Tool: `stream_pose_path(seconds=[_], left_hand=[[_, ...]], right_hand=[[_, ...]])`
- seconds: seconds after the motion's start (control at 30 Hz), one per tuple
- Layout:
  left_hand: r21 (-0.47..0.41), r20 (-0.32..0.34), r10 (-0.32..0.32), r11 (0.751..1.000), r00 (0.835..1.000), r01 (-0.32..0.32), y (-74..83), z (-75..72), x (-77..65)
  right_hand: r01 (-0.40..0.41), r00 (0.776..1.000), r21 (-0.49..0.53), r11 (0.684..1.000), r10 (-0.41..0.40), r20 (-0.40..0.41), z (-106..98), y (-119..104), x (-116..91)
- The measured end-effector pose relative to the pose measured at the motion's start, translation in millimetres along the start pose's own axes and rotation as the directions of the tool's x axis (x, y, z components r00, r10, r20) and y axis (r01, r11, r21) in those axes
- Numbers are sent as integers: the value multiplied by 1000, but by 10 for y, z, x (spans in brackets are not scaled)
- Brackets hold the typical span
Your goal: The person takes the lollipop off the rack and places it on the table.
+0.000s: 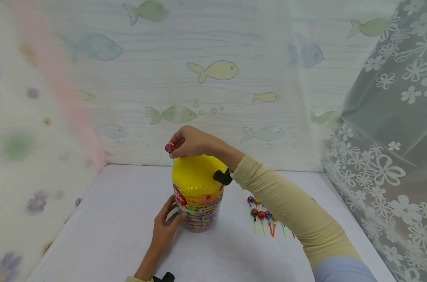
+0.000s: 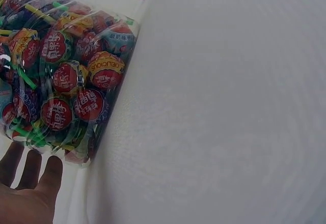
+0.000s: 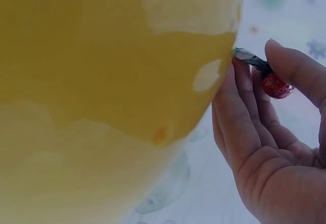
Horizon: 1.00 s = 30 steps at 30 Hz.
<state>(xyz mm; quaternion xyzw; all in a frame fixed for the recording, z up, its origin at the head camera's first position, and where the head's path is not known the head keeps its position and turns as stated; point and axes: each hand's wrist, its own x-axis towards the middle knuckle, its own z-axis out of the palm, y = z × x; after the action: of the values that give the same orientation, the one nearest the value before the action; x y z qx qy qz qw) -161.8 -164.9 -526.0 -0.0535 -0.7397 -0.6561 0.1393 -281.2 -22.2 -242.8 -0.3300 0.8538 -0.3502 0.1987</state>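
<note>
A clear plastic jar [image 1: 200,220] with a domed yellow lid [image 1: 190,176] stands upright on the table. Wrapped lollipops fill the jar, seen close up through its wall [image 2: 56,76] in the left wrist view. Small holes dot the lid. My right hand [image 1: 193,143] pinches a red-wrapped lollipop [image 3: 276,85] at the lid's far left side, its stick reaching down to the yellow surface [image 3: 127,66]. Whether the stick tip sits in a hole cannot be seen. Low on the jar's left side, my left hand [image 1: 164,229] rests against it with fingers extended and spread.
Several loose lollipops [image 1: 261,215] lie on the white table [image 1: 111,219] right of the jar, partly hidden by the right sleeve [image 1: 287,203]. A fish-patterned curtain [image 1: 213,94] hangs behind; a lace-flower curtain [image 1: 389,164] borders the right side.
</note>
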Motion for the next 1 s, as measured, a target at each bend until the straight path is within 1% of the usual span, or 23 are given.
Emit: stream_pose_path(seconds=[0.1, 0.2, 0.33, 0.47, 0.6, 0.7, 0.77, 0.87, 1.0], left_hand=[[1, -3, 2, 1000, 1000, -2, 3, 5, -5], [8, -2, 4, 1000, 1000, -4, 0, 9, -9], [15, -4, 6, 1000, 1000, -6, -16, 13, -11], [19, -13, -7, 1000, 1000, 8, -28, 16, -20], [18, -13, -37, 999, 999, 37, -23, 20, -26], [13, -10, -43, 999, 999, 43, -18, 23, -22], [20, -7, -34, 999, 999, 34, -19, 23, -19], [23, -7, -21, 1000, 1000, 21, -26, 20, -16], [12, -9, -20, 1000, 1000, 20, -29, 19, -10]], right_hand=[[12, 1000, 35, 999, -12, 3, -23, -10, -13], [29, 999, 64, 998, -28, -14, -34, -16, -21], [76, 996, 98, 992, -70, -62, -28, 2, -35], [143, 985, 126, 982, -127, -120, -16, 41, -63], [197, 972, 213, 957, -163, -167, -12, 72, -111], [227, 966, 288, 930, -176, -192, -16, 86, -168], [250, 959, 318, 915, -190, -209, -25, 95, -209], [290, 948, 338, 895, -220, -230, -37, 111, -269], [334, 932, 328, 884, -258, -253, -49, 141, -343]])
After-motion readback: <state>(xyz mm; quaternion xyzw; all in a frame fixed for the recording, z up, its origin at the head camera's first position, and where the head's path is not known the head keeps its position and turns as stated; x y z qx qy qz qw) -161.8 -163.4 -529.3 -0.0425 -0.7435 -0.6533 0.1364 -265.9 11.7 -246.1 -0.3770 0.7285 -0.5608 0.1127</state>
